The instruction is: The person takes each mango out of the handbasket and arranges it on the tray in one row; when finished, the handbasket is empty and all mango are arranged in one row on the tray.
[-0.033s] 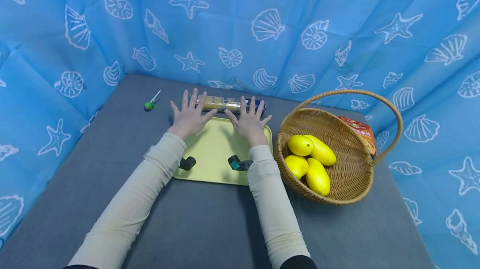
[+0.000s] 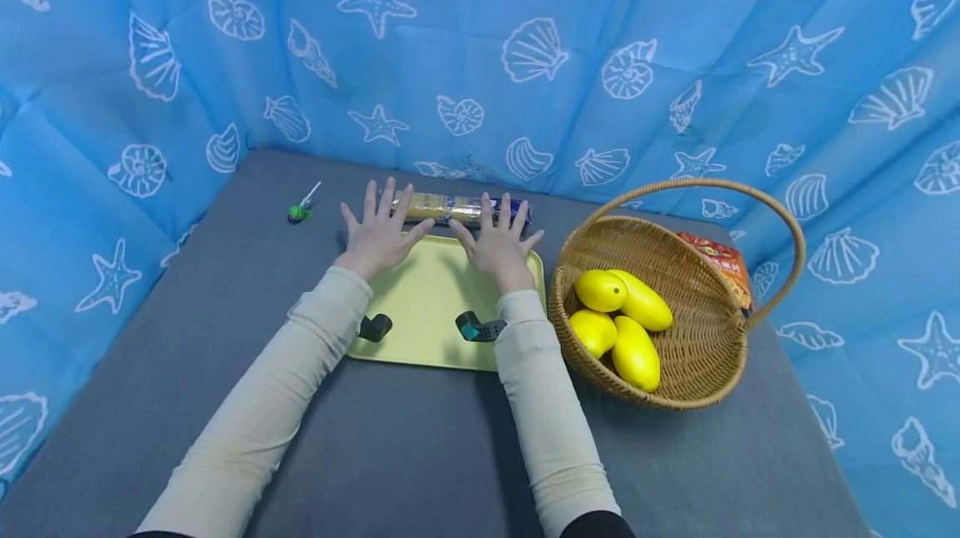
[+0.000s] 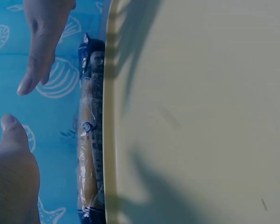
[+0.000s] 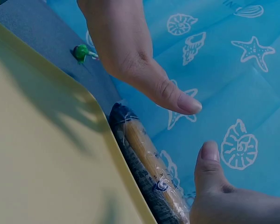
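Both hands are held over a pale yellow tray (image 2: pixel 427 313), palms down with fingers spread, and their shadows fall on it. My left hand (image 2: pixel 381 239) is over its far left corner, my right hand (image 2: pixel 501 250) over its far right part. Neither holds anything. Behind the tray lies a long clear packet (image 2: pixel 431 207) with blue ends and straight yellow contents like dried noodles; fingertips of both hands overlap it in the head view. Close along the tray's rim, the packet (image 3: pixel 87 154) also shows in the left wrist view, the two thumbs pointing towards each other.
At the right stands a wicker basket (image 2: pixel 701 338) with a tall handle, holding several yellow mangoes (image 2: pixel 636 354). A red snack bag (image 2: pixel 722 261) is behind it. A green lollipop (image 2: pixel 298 213) lies at the far left. Blue shell-patterned curtain (image 2: pixel 457 46) borders the grey table (image 2: pixel 405 446).
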Action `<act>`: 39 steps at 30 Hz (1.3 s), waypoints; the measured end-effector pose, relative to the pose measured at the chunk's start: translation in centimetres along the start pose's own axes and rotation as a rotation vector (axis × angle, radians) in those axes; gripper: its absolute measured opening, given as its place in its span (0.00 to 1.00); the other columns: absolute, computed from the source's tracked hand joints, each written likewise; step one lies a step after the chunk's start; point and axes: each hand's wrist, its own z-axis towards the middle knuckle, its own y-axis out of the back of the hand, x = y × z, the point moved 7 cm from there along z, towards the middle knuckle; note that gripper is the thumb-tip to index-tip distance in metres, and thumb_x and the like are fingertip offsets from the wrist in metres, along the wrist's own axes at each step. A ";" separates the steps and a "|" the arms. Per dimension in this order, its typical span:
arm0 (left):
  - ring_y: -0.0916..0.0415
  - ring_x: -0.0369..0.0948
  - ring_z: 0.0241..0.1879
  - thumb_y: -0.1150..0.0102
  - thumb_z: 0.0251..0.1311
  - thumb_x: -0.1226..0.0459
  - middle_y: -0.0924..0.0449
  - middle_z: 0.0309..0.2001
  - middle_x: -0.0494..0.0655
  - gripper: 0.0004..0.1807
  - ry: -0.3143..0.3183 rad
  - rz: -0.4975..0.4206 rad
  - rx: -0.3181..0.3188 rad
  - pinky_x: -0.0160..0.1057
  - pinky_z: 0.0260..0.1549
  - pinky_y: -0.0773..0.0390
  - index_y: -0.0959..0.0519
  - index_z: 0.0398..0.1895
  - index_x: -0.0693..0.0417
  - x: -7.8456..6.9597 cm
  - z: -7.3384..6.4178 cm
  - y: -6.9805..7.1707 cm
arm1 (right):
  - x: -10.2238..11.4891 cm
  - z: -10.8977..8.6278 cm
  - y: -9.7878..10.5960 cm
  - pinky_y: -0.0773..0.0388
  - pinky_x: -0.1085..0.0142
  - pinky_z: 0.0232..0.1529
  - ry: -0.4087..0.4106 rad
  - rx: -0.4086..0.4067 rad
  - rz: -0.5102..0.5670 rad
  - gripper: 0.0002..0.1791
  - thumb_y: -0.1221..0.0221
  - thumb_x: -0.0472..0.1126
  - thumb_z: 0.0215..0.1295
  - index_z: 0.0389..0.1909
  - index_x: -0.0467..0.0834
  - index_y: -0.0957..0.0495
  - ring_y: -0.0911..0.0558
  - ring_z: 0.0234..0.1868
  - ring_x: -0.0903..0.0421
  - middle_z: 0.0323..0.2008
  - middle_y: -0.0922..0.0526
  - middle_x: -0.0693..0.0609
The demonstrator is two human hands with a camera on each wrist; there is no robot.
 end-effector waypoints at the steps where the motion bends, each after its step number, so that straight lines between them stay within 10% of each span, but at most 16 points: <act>1: 0.89 0.52 0.72 0.77 0.63 0.30 0.78 0.77 0.50 0.46 -0.002 -0.005 0.000 0.72 0.60 0.79 0.68 0.77 0.41 -0.1 0.0 0.0 | -0.1 0.0 0.0 0.74 0.28 0.63 0.000 -0.003 0.002 0.50 0.78 0.80 0.57 0.75 0.58 0.73 0.76 0.74 0.39 0.75 0.76 0.46; 25: 0.84 0.55 0.73 0.79 0.62 0.29 0.75 0.77 0.53 0.47 -0.077 -0.039 0.058 0.72 0.62 0.75 0.69 0.77 0.42 -1.8 0.4 -1.6 | -0.8 -2.4 0.7 0.65 0.29 0.64 -0.010 0.042 0.036 0.52 0.74 0.80 0.57 0.76 0.56 0.73 0.75 0.73 0.39 0.76 0.75 0.46; 33: 0.74 0.61 0.74 0.68 0.64 0.32 0.71 0.77 0.58 0.48 -0.153 -0.098 0.122 0.75 0.61 0.66 0.66 0.77 0.48 0.0 -5.1 -1.6 | 5.1 -11.3 4.7 0.47 0.41 0.69 0.282 0.134 0.170 0.45 0.61 0.70 0.67 0.77 0.52 0.62 0.55 0.75 0.39 0.77 0.63 0.43; 39: 0.67 0.64 0.73 0.55 0.63 0.36 0.63 0.76 0.61 0.49 -0.201 -0.151 0.122 0.75 0.60 0.59 0.58 0.77 0.51 1.7 -9.7 -2.6 | 3.2 -19.6 10.6 0.31 0.50 0.63 0.314 0.108 0.177 0.41 0.50 0.67 0.65 0.75 0.56 0.48 0.35 0.69 0.48 0.73 0.45 0.49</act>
